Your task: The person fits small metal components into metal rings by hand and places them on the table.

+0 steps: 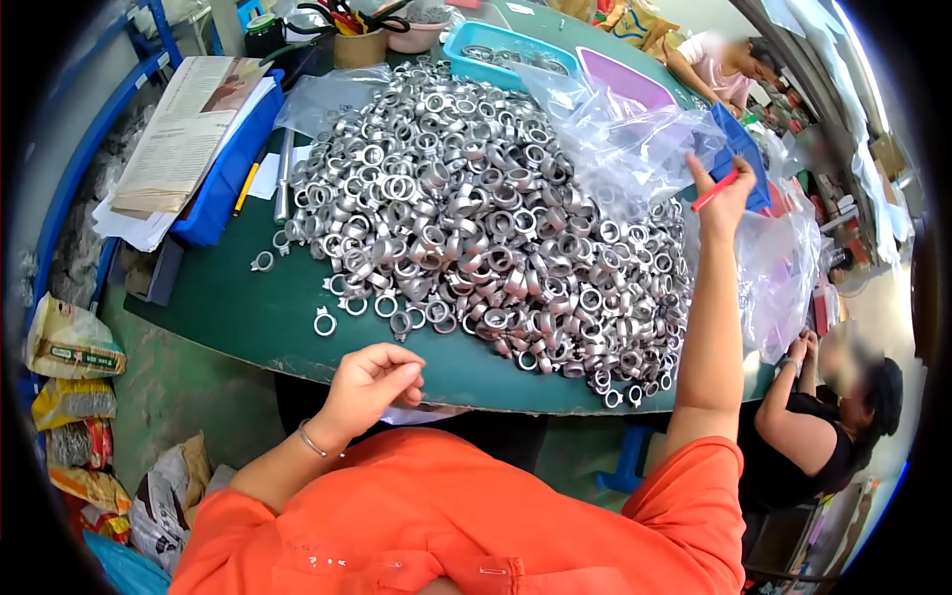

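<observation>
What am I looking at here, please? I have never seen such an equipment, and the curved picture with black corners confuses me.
There is no machine: a person in an orange shirt works with bare hands. The single picture comes from a camera worn on that person's head, looking forward and down; the view is very wide, so edges bend.

On the green table lies a large heap of metal rings. Behind it stand a turquoise tray and a lilac tray, partly covered by clear plastic.

The right hand has a slim red pen-like stick in its grip. The left hand is loosely curled near the table edge; I cannot tell if it holds anything.
</observation>
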A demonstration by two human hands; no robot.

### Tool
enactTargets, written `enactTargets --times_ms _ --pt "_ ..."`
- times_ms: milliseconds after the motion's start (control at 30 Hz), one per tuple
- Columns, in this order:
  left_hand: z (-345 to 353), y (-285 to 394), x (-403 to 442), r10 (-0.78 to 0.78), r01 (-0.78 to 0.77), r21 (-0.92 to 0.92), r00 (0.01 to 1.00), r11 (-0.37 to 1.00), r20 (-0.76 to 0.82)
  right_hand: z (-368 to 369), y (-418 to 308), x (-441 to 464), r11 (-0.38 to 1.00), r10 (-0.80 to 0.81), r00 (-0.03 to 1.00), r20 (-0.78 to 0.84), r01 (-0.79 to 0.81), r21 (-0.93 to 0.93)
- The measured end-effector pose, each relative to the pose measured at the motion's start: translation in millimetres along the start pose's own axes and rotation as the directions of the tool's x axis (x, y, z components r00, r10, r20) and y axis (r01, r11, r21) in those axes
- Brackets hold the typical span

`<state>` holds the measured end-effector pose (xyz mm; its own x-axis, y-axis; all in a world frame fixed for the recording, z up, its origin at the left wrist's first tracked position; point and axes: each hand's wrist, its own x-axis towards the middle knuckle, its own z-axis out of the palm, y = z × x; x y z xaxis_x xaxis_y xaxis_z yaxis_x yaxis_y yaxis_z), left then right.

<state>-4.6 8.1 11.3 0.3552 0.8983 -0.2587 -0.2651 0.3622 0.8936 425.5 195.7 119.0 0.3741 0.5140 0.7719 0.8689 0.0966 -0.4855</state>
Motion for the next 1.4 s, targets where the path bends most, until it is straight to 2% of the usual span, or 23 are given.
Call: enactTargets --times_ms 100,167,200,233,333,367,467,500,567,600,633,667,700,800,867,933,1000,1033,1067,1133,1200,1267,1400 --pt "18 21 14 0.208 -0.209 0.051 0.978 0.977 0.025 25 38 24 0.956 0.235 0.963 0.133 -0.253 0.147" --pt "32 48 33 0.480 -0.474 0.268 0.876 0.839 0.047 43 6 26 0.760 0.369 0.875 0.313 -0.478 0.440" --pt "38 61 47 0.564 -0.554 0.284 0.824 0.782 0.055 56 4 27 0.785 0.295 0.925 0.239 -0.377 0.492" --pt "41 79 61 0.665 -0.609 0.518 0.740 0.600 0.100 65 -12 28 0.732 0.208 0.928 0.310 -0.358 0.580" --pt "56 103 118 0.749 -0.548 0.655 0.661 0.520 -0.041 45 -124 -1 0.601 -0.020 0.911 0.413 -0.319 0.733" --pt "58 109 134 0.791 -0.496 0.725 0.603 0.477 -0.108 28 -159 -15 0.714 -0.123 0.909 0.399 -0.199 0.672" --pt "44 129 177 0.636 -0.563 0.296 0.691 0.771 -0.342 -1 -189 -46 0.776 -0.405 0.843 0.355 0.112 0.621" --pt "43 133 183 0.639 -0.559 0.310 0.677 0.769 -0.364 -7 -186 -54 0.755 -0.367 0.853 0.371 0.041 0.654" --pt "39 134 189 0.725 -0.425 0.597 0.267 0.680 -0.635 -18 -176 -67 0.655 -0.288 0.851 0.438 -0.159 0.739" --pt "29 135 192 0.722 -0.418 0.599 0.260 0.683 -0.641 -23 -173 -69 0.568 -0.250 0.841 0.481 -0.275 0.776" --pt "19 138 199 0.631 -0.650 0.222 0.504 0.727 -0.589 -30 -180 -72 0.494 -0.277 0.845 0.458 -0.283 0.822" --pt "15 139 207 0.578 -0.695 -0.223 0.702 0.683 -0.415 -32 -180 -74 0.501 -0.280 0.845 0.456 -0.277 0.820" --pt "32 158 184 0.436 -0.533 -0.554 0.845 0.640 -0.309 -33 -180 -76 0.405 -0.221 0.833 0.508 -0.395 0.824" --pt "33 167 169 0.196 -0.299 -0.621 0.953 0.725 -0.229 -35 -156 -73 0.016 -0.006 0.807 0.591 -0.591 0.807" --pt "41 158 155 0.526 -0.535 -0.142 0.845 0.833 -0.096 -25 -85 -53 -0.315 0.076 0.765 0.640 -0.591 0.743" --pt "44 146 153 0.612 -0.760 0.160 0.613 0.630 0.501 -24 -58 -37 -0.553 0.058 0.670 0.740 -0.596 0.582" --pt "35 152 146 0.277 -0.610 0.191 0.588 0.769 0.760 -22 -32 -31 -0.398 0.022 0.657 0.754 -0.686 0.609" --pt "23 151 151 0.181 -0.297 0.020 0.632 0.955 0.754 -25 -22 -26 -0.452 -0.089 0.635 0.768 -0.712 0.537" --pt "26 140 155 0.453 -0.232 -0.409 0.651 0.883 0.609 -27 -12 -20 -0.490 -0.199 0.605 0.771 -0.743 0.456" --pt "24 146 154 0.495 -0.023 -0.660 0.682 0.751 0.539 -29 -60 -23 -0.207 0.118 0.656 0.745 -0.718 0.665" --pt "10 137 186 0.594 0.021 -0.676 0.460 0.737 0.661 -31 -96 -19 -0.188 0.017 0.619 0.785 -0.770 0.610" --pt "25 171 153 0.383 -0.160 -0.487 0.831 0.859 0.402 -18 -100 -5 -0.195 -0.054 0.624 0.780 -0.772 0.605" --pt "0 210 161 0.540 -0.520 -0.162 0.834 0.839 0.118 7 -156 15 -0.044 0.032 0.776 0.629 -0.628 0.777"
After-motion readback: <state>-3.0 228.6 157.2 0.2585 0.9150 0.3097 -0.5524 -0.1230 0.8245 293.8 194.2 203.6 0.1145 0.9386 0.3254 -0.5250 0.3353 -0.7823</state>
